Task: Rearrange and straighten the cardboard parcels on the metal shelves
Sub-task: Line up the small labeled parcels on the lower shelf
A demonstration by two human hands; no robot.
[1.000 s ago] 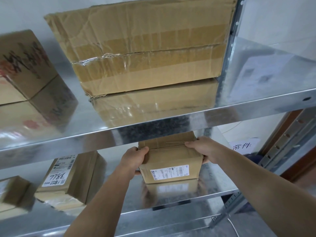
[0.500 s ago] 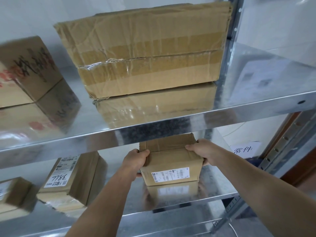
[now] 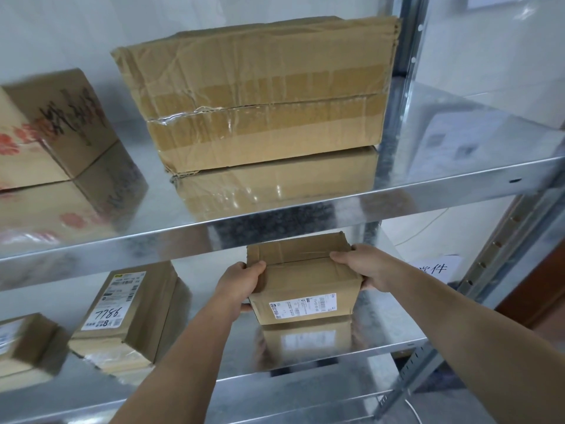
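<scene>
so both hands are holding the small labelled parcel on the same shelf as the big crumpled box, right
Not the same shelf. The left hand and right hand do hold the small labelled parcel, but it is on the lower shelf. The big crumpled box sits on the upper shelf, as the head view shows.

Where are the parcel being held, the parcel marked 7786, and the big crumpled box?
held parcel (image 3: 308, 273): head view, top face.
7786 parcel (image 3: 116, 301): head view, white label.
big crumpled box (image 3: 260, 87): head view, taped face.
</scene>
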